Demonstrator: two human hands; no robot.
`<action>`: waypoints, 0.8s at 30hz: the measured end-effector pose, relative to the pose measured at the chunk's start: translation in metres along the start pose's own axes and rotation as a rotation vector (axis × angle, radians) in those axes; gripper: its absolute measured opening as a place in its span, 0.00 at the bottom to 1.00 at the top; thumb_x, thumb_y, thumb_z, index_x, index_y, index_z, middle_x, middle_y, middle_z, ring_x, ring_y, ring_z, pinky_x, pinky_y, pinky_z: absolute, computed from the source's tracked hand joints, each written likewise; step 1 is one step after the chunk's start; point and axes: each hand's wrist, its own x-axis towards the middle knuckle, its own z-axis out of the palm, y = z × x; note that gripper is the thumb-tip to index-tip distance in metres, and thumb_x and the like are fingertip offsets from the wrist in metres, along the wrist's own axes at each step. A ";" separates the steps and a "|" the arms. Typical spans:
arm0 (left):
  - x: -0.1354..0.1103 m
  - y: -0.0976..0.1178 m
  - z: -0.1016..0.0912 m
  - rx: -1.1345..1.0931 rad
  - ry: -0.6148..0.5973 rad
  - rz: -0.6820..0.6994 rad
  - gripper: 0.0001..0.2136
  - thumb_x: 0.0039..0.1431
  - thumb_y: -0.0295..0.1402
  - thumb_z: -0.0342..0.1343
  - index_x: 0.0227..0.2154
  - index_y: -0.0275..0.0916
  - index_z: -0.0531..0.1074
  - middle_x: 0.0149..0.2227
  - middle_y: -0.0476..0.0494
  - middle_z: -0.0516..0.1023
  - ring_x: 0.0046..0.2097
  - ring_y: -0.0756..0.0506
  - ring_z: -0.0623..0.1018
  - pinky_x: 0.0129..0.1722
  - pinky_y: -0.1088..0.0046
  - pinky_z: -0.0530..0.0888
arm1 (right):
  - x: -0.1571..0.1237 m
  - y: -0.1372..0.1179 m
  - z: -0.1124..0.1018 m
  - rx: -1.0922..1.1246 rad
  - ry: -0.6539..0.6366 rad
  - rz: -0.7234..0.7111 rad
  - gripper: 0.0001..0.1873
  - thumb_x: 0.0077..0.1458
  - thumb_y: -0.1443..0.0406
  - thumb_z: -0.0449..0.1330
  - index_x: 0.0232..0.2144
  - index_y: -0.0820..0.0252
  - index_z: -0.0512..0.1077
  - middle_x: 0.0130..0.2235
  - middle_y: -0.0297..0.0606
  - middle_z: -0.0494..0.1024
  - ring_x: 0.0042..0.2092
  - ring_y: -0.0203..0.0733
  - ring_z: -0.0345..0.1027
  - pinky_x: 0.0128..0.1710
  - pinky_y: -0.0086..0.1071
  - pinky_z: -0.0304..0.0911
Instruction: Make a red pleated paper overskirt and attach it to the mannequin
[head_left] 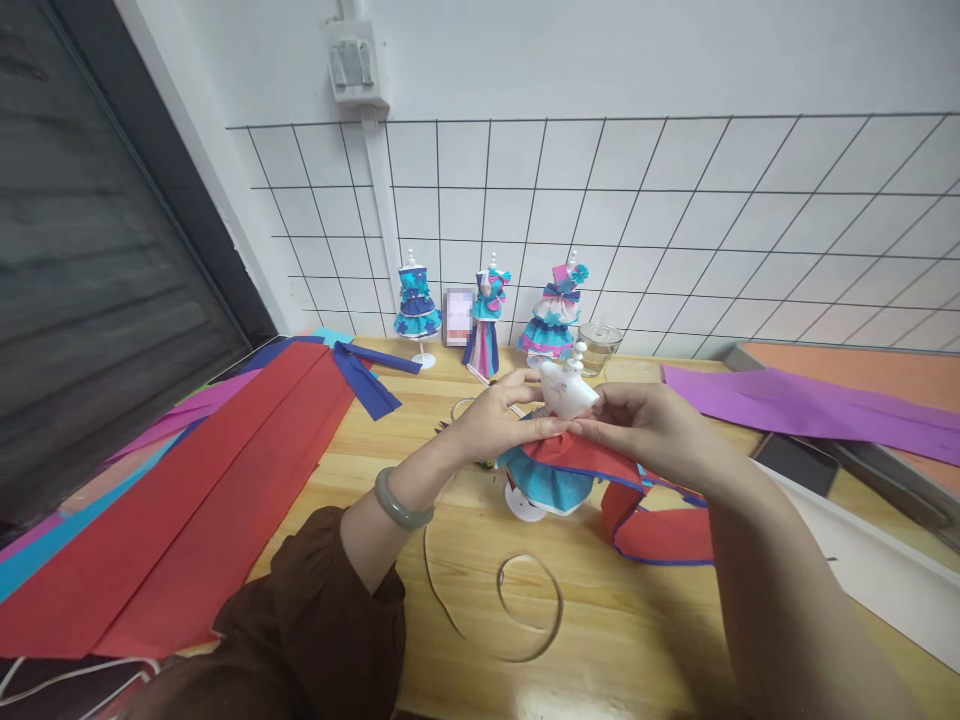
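A small white mannequin bust (568,392) stands on the wooden table (645,640), wearing a teal paper skirt (546,484) under a red paper strip (592,455) with a blue edge. My left hand (499,418) pinches the red strip against the mannequin's waist from the left. From the right, my right hand (646,425) pinches the same strip at the waist. The strip trails off to the right and curls on the table (660,535).
Three dressed mannequins (417,305) (487,310) (556,315) stand at the back by a wire grid wall, with a glass jar (598,347) beside them. Long red paper sheets (187,520) lie left, purple paper (810,405) right. A looped band (525,600) lies near me, a dark phone (796,462) at right.
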 end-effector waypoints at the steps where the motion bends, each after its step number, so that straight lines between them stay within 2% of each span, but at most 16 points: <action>1: 0.000 0.000 -0.001 0.032 0.004 0.012 0.14 0.51 0.38 0.61 0.40 0.40 0.77 0.52 0.40 0.69 0.57 0.40 0.66 0.57 0.62 0.63 | 0.000 0.000 0.000 -0.009 -0.001 -0.002 0.16 0.51 0.52 0.60 0.29 0.60 0.72 0.24 0.34 0.71 0.25 0.34 0.61 0.20 0.26 0.54; 6: 0.000 0.003 -0.004 0.222 -0.013 0.121 0.14 0.56 0.38 0.57 0.44 0.42 0.75 0.52 0.40 0.66 0.57 0.42 0.65 0.59 0.61 0.61 | 0.000 0.001 0.000 -0.025 0.028 0.008 0.15 0.52 0.53 0.60 0.27 0.60 0.71 0.22 0.32 0.69 0.24 0.32 0.59 0.20 0.26 0.52; 10: -0.002 0.009 -0.006 0.345 -0.027 0.135 0.14 0.58 0.39 0.53 0.45 0.42 0.74 0.48 0.40 0.69 0.53 0.42 0.67 0.56 0.61 0.64 | 0.001 0.002 0.001 0.040 -0.007 0.008 0.17 0.51 0.51 0.60 0.26 0.59 0.69 0.22 0.32 0.68 0.23 0.32 0.57 0.19 0.26 0.51; 13: -0.002 0.013 -0.006 0.306 -0.056 0.104 0.14 0.59 0.40 0.52 0.45 0.41 0.74 0.47 0.40 0.71 0.52 0.43 0.69 0.55 0.62 0.65 | 0.000 0.001 0.001 0.061 -0.024 -0.003 0.17 0.52 0.51 0.59 0.26 0.60 0.69 0.21 0.32 0.67 0.22 0.31 0.55 0.18 0.25 0.49; 17: -0.002 0.013 -0.005 0.247 -0.057 0.055 0.17 0.55 0.42 0.56 0.44 0.39 0.74 0.48 0.39 0.72 0.53 0.41 0.69 0.54 0.63 0.66 | 0.000 0.000 0.001 0.053 -0.026 0.000 0.17 0.52 0.52 0.59 0.26 0.59 0.70 0.22 0.31 0.67 0.23 0.31 0.56 0.19 0.25 0.50; 24: 0.000 0.010 -0.005 0.126 -0.066 0.017 0.15 0.54 0.39 0.59 0.42 0.36 0.75 0.44 0.39 0.74 0.49 0.43 0.72 0.51 0.64 0.68 | -0.002 -0.002 0.001 0.034 -0.009 0.028 0.17 0.51 0.51 0.59 0.26 0.59 0.71 0.22 0.32 0.69 0.22 0.32 0.58 0.19 0.26 0.51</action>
